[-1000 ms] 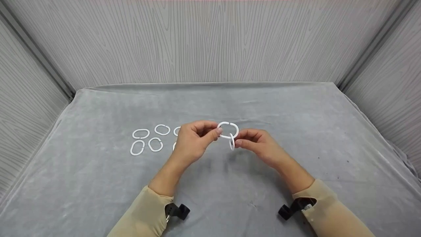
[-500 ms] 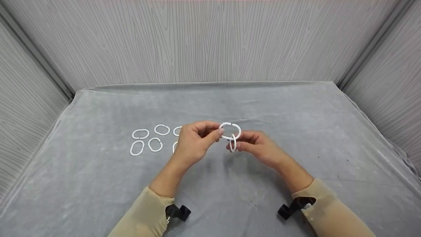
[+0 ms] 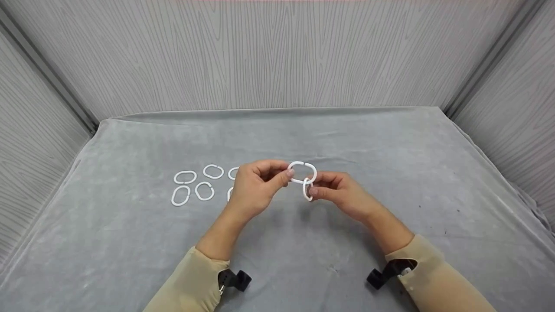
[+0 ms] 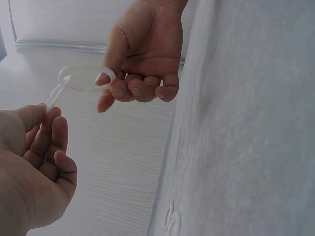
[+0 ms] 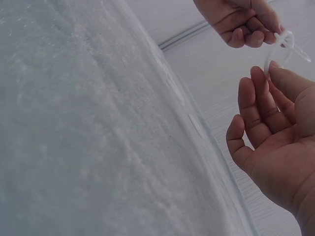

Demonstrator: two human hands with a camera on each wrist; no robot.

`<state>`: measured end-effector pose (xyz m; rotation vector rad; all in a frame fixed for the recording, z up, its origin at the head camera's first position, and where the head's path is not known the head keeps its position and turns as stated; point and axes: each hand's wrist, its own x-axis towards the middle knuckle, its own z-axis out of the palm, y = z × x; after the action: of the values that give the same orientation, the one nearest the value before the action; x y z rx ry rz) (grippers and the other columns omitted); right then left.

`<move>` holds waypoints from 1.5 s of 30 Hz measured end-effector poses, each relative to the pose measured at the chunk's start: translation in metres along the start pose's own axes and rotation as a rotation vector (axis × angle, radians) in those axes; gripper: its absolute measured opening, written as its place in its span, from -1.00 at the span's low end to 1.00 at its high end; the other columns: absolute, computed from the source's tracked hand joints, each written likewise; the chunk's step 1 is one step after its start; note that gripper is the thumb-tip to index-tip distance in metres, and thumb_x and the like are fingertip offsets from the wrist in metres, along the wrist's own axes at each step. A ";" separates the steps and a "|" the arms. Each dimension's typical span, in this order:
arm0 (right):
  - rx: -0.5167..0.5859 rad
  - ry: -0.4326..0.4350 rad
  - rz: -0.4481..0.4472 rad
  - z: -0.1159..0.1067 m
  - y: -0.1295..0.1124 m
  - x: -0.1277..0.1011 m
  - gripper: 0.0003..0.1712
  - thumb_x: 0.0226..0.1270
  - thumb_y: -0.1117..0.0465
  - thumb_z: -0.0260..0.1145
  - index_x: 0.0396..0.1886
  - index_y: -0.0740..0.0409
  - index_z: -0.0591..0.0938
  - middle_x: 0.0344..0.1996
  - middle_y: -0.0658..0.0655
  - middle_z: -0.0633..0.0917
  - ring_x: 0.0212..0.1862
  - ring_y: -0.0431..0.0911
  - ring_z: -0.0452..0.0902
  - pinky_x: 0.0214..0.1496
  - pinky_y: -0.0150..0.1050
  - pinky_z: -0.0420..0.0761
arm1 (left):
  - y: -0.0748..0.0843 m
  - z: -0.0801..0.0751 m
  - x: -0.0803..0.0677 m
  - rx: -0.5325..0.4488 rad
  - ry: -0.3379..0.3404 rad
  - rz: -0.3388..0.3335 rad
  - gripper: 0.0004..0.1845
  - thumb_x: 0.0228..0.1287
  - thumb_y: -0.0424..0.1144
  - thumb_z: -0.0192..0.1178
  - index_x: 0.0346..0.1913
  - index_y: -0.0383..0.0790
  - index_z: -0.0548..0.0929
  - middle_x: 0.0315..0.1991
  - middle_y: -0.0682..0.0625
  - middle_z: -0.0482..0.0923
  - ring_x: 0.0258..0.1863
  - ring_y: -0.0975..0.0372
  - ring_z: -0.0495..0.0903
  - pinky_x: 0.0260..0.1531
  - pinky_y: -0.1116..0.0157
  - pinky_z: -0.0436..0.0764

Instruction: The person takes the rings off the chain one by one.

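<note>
My left hand [image 3: 259, 184] pinches one white oval split link [image 3: 315, 171] by its left end, between thumb and fingers, above the table. The link's narrow gap faces upward in the head view. A second white link [image 3: 305, 190] passes through its lower side and hangs nearly edge-on. My right hand [image 3: 347, 195] pinches this second link at its right side with thumb and fingertips. In the left wrist view, the two links [image 4: 58, 92] join between the hands. The right wrist view has the link [image 5: 267, 63] between the right thumb and fingers.
Several loose white links lie left of the hands on the grey cloth [image 3: 130, 242], among them an upper-left link [image 3: 185, 172] and a lower-left link [image 3: 174, 200]. Two are partly hidden behind the left hand. A pale wood-grain wall [image 3: 277, 52] stands behind.
Both joined links have shifted slightly to the right. The right thumb and fingers have altered their grip on the hanging link, which has turned a little. The loose links stay put.
</note>
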<state>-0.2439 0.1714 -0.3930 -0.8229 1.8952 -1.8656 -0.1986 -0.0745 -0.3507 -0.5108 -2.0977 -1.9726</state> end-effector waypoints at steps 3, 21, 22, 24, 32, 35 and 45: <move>0.011 0.030 0.001 0.000 0.001 0.000 -0.76 0.50 0.37 0.38 0.07 0.42 0.68 -0.21 0.08 0.77 -0.15 -0.13 0.68 0.07 -0.12 0.70 | -0.001 -0.001 0.001 0.001 0.004 -0.001 -0.88 0.33 -0.38 0.47 -0.15 -0.38 0.84 -0.46 0.03 0.71 -0.44 0.27 0.66 -0.34 0.37 0.65; 0.021 0.206 0.011 -0.004 -0.001 0.001 -0.87 0.48 0.38 0.40 -0.05 0.22 0.74 -0.21 0.17 0.76 -0.19 -0.11 0.67 -0.01 -0.24 0.69 | -0.003 -0.010 0.003 0.124 0.029 0.039 -0.93 0.31 -0.36 0.49 -0.19 -0.28 0.87 -0.44 0.04 0.74 -0.49 0.27 0.56 -0.45 0.40 0.53; 0.016 0.207 0.008 -0.004 -0.001 0.001 -0.87 0.48 0.38 0.40 -0.05 0.22 0.74 -0.21 0.16 0.76 -0.19 -0.11 0.66 -0.02 -0.24 0.69 | -0.003 -0.010 0.003 0.130 0.026 0.041 -0.93 0.31 -0.36 0.49 -0.19 -0.28 0.87 -0.44 0.04 0.74 -0.49 0.27 0.55 -0.45 0.40 0.52; 0.010 0.206 0.005 -0.005 -0.001 0.001 -0.87 0.48 0.37 0.40 -0.04 0.22 0.75 -0.21 0.09 0.77 -0.19 -0.11 0.66 -0.02 -0.24 0.68 | -0.004 -0.010 0.003 0.141 0.021 0.047 -0.93 0.31 -0.34 0.49 -0.19 -0.27 0.88 -0.44 0.05 0.73 -0.50 0.26 0.54 -0.46 0.40 0.50; -0.001 0.193 0.000 -0.006 -0.002 0.000 -0.77 0.49 0.35 0.40 0.03 0.42 0.71 -0.17 0.16 0.78 -0.18 -0.09 0.65 -0.03 -0.24 0.66 | -0.003 -0.012 0.002 0.202 -0.005 0.043 -0.91 0.34 -0.30 0.48 -0.16 -0.19 0.90 -0.41 0.09 0.76 -0.49 0.25 0.52 -0.46 0.38 0.49; -0.016 0.193 -0.004 -0.006 -0.002 0.001 -0.80 0.50 0.34 0.40 0.01 0.35 0.74 -0.19 0.13 0.78 -0.20 -0.10 0.64 -0.04 -0.24 0.66 | -0.002 -0.012 0.002 0.206 -0.011 0.050 -0.91 0.33 -0.30 0.48 -0.16 -0.21 0.90 -0.41 0.09 0.75 -0.48 0.26 0.52 -0.45 0.38 0.49; -0.042 0.201 0.000 -0.005 -0.004 0.001 -0.65 0.50 0.33 0.39 0.08 0.58 0.66 -0.24 0.05 0.79 -0.23 -0.12 0.64 -0.07 -0.26 0.66 | -0.005 -0.013 0.001 0.199 -0.054 0.053 -0.93 0.33 -0.32 0.48 -0.18 -0.21 0.90 -0.47 0.10 0.67 -0.51 0.26 0.47 -0.49 0.38 0.43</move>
<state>-0.2469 0.1745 -0.3887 -0.6698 2.0588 -1.9802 -0.2026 -0.0875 -0.3536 -0.5798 -2.2565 -1.7160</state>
